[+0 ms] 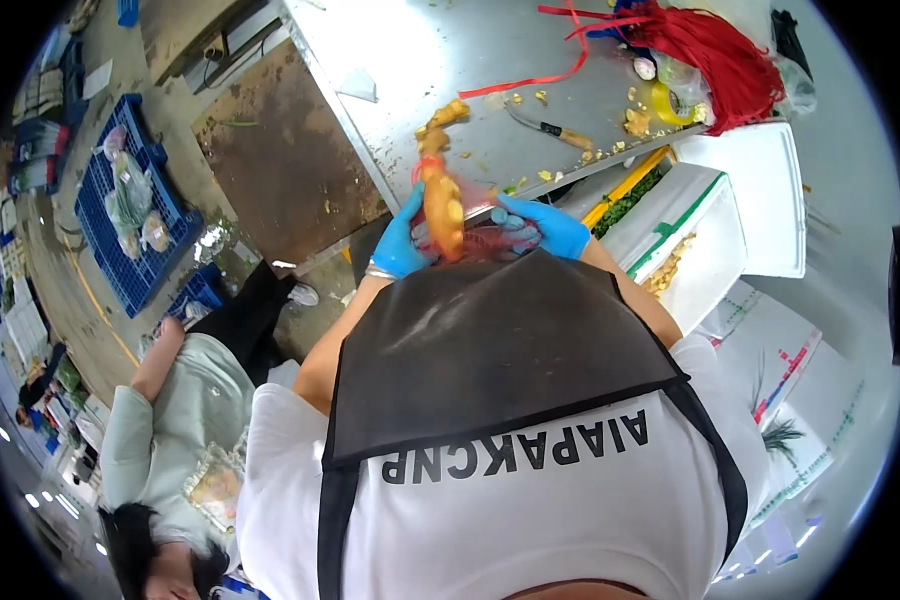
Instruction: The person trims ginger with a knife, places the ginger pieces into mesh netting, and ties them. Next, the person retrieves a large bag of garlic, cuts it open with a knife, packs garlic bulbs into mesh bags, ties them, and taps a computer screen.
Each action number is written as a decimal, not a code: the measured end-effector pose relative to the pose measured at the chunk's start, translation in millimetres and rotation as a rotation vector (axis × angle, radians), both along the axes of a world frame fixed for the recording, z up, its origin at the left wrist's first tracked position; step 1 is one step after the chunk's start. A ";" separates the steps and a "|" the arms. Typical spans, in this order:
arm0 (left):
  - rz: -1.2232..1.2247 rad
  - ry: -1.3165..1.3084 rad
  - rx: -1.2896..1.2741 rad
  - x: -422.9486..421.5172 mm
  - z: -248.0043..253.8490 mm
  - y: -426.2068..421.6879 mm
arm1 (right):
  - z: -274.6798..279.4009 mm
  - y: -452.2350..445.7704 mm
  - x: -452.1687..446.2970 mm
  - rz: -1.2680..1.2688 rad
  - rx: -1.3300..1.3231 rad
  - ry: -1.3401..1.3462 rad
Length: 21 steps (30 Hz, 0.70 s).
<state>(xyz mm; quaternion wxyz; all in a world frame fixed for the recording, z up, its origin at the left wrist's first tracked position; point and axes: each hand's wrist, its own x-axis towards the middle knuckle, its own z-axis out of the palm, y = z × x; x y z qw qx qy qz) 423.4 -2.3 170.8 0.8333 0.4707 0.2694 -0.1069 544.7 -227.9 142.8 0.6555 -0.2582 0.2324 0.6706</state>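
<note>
A large, knobbly piece of ginger (442, 212) stands out in front of the apron, with red netting around its upper part. My left hand (402, 242), in a blue glove, is closed at the ginger's left side on the red mesh bag (485, 240). My gloved right hand (545, 228) has its fingers curled on the right side of the same mesh, which is partly blurred. How much of the ginger lies inside the mesh I cannot tell. Beyond the hands, a knife (565, 135) with a wooden handle lies on the metal table (400, 60) among ginger scraps.
Red mesh bags (715, 60) and a yellow tape roll (670, 105) lie at the table's far right. Open foam boxes (715, 225), one holding ginger pieces, stand at my right. A person (185, 400) is at my left, near a blue pallet (135, 205) with bagged goods.
</note>
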 end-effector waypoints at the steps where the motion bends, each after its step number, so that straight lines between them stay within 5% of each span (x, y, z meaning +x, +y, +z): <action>1: 0.135 0.188 -0.356 13.8 -18.0 -2.2 | -5.6 -11.5 -0.6 -0.073 0.127 0.055; 3: 0.400 0.371 -0.933 37.4 -71.4 -7.6 | -4.9 -4.2 -5.2 -0.350 0.109 0.043; 5: 0.484 0.259 -1.000 62.7 -115.4 -12.3 | -11.7 4.4 -2.8 -0.561 0.140 -0.008; 10: 0.591 0.359 -1.415 86.6 -82.5 2.8 | -41.8 -1.0 32.1 -0.756 0.172 0.046; 13: 0.481 0.453 -1.259 86.6 -14.2 9.6 | -31.7 -4.1 45.7 -0.720 0.042 -0.098; 17: 0.403 0.354 -1.275 80.1 75.1 23.3 | 47.2 -2.4 55.8 -0.657 -0.040 -0.380; 21: 0.191 0.165 -1.071 74.4 84.2 28.2 | 107.4 7.4 60.7 -0.465 -0.091 -0.844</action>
